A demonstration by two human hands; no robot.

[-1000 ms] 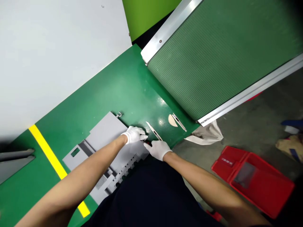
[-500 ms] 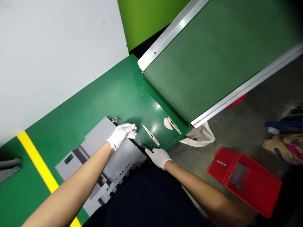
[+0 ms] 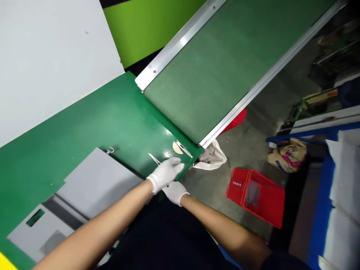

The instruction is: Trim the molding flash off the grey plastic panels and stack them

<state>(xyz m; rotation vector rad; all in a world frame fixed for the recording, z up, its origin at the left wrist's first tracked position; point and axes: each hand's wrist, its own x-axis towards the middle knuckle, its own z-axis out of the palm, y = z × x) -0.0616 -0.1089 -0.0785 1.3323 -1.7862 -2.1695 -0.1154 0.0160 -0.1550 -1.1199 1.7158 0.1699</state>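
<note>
My left hand (image 3: 165,174), in a white glove, reaches over the table edge with its fingers loosely stretched; nothing shows in them. Just below it is my gloved right hand (image 3: 176,192), fingers curled and partly covered by the left; what they grip, if anything, I cannot make out. A large grey moulded panel (image 3: 98,180) lies on the green table (image 3: 84,123), partly under my left forearm. At its far corner is a small hook-shaped piece (image 3: 110,150). A slim pointed tool (image 3: 153,158) lies beyond my left hand, partly hidden by it.
Near the table's corner lie a beige half-disc (image 3: 177,147) and a second slim tool (image 3: 184,149). A conveyor with a green belt (image 3: 202,82) adjoins the table. Below it hangs a whitish bag (image 3: 210,159). A red bin (image 3: 264,197) stands on the floor at right.
My left hand has moved right, from over the panel to above my right hand, its fingers loosening from a pinch. The camera view has swung right.
</note>
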